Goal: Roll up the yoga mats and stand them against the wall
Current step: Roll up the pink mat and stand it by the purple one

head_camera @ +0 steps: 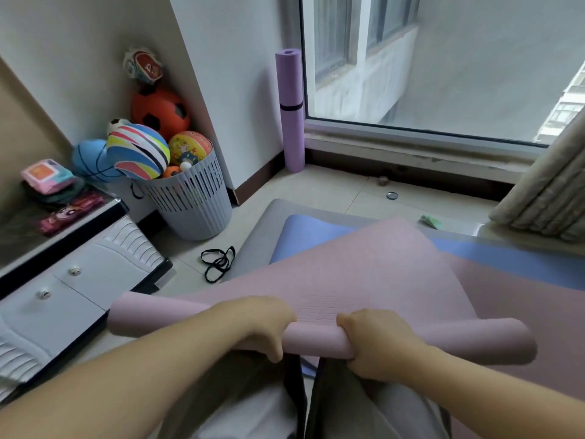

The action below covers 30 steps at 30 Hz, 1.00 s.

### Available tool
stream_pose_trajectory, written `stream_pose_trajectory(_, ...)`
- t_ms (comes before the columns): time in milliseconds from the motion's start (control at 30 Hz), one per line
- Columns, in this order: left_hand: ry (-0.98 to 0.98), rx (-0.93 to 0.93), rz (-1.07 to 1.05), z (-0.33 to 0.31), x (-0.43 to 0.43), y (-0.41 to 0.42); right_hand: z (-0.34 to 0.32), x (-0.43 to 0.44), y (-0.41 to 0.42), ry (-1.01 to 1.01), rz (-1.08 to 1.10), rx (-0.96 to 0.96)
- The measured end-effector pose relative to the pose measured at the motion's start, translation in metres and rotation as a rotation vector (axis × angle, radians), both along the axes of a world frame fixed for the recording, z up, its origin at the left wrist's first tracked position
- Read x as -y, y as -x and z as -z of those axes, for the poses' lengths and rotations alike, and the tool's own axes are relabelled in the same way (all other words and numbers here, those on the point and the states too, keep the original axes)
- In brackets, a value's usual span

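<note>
Gripping the rolled near end of a pink yoga mat (364, 274), a person's left hand (264, 324) and right hand (376, 343) curl around the roll side by side. The mat's unrolled part lies over a blue mat (310, 236) and a grey mat (275, 210) on the floor. At the far wall, a purple rolled mat (289, 106) stands upright beside the window (411, 58). At left, a basket (196, 201) holds balls, with black bands (221, 261) on the floor nearby.
</note>
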<state>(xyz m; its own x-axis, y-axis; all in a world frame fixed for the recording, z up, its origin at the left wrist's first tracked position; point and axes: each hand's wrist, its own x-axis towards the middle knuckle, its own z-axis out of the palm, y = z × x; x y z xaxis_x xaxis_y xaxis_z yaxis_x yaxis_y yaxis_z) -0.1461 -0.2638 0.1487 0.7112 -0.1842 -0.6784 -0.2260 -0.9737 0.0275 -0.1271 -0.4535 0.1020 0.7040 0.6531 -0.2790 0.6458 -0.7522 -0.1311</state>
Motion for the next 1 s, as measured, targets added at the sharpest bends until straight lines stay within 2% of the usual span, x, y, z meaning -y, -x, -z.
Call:
stream_pose_trajectory(67, 0.027, 0.191, 0.007, 0.001, -0.003, 0.006, -0.009, 0.002, -0.012, 0.001, 0.006, -0.019)
stream_pose_trajectory(133, 0.059, 0.271, 0.026, -0.004, -0.006, -0.001, -0.019, 0.003, -0.026, 0.007, -0.001, -0.027)
stream_pose_trajectory(333, 0.101, 0.085, 0.068, -0.004, -0.02, -0.075, -0.029, -0.014, -0.083, 0.066, 0.051, -0.131)
stream_pose_trajectory(567, 0.123, 0.056, 0.124, 0.014, -0.038, -0.153, -0.015, -0.036, -0.156, 0.122, 0.139, -0.302)
stream_pose_trajectory(667, 0.109, 0.127, 0.099, 0.012, -0.046, -0.158, -0.016, -0.048, -0.171, 0.151, 0.157, -0.416)
stream_pose_trajectory(800, 0.123, 0.413, 0.145, 0.014, -0.049, -0.141, -0.032, -0.054, -0.183, 0.211, 0.153, -0.589)
stream_pose_trajectory(900, 0.118, 0.437, 0.197, 0.025, -0.049, -0.129, -0.029, -0.052, -0.18, 0.268, 0.143, -0.713)
stream_pose_trajectory(1000, 0.141, 0.442, 0.197, 0.033, -0.044, -0.109, -0.021, -0.046, -0.157, 0.277, 0.135, -0.719)
